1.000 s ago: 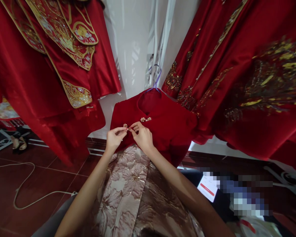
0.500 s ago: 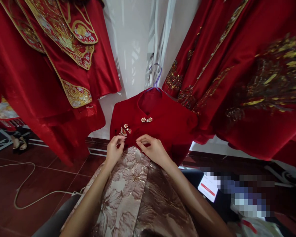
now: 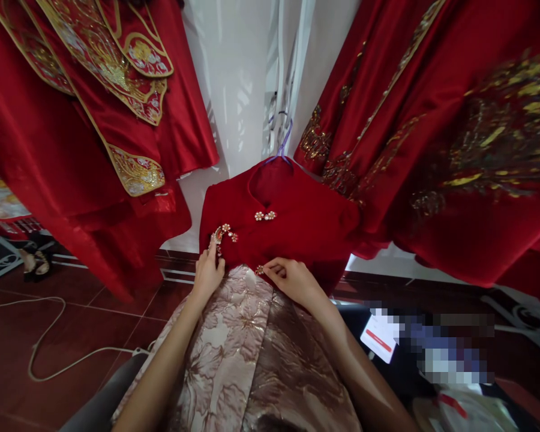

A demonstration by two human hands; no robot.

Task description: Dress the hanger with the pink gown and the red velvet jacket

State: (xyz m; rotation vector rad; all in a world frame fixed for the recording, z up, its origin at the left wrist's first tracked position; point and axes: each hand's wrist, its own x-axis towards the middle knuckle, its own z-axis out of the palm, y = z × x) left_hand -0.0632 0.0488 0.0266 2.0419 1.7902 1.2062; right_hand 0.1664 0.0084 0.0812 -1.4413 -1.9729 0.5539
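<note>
A red dress (image 3: 297, 216) hangs in front of me on a purple hanger (image 3: 285, 141). A jewelled flower clasp (image 3: 265, 216) sits below its collar. On the left of its chest is a curved jewelled ornament (image 3: 225, 233) with flowers and a dangling piece. My left hand (image 3: 209, 273) rests on the cloth just below it, the index finger stretched up to its lower edge and the thumb apart. My right hand (image 3: 292, 279) pinches a small jewelled flower clasp (image 3: 260, 270) between thumb and index finger, low on the dress, by the patterned pinkish fabric (image 3: 234, 336).
Red embroidered gowns hang on the left (image 3: 130, 120) and right (image 3: 432, 198). A lit phone (image 3: 378, 337) lies at the lower right beside a plastic bag (image 3: 472, 414). A white cable (image 3: 49, 378) runs over the tiled floor, and dark shoes (image 3: 35, 264) stand at the far left.
My right hand has moved slightly right and down, and the small flower clasp now shows in its pinch. My left index finger has straightened up onto the curved ornament.
</note>
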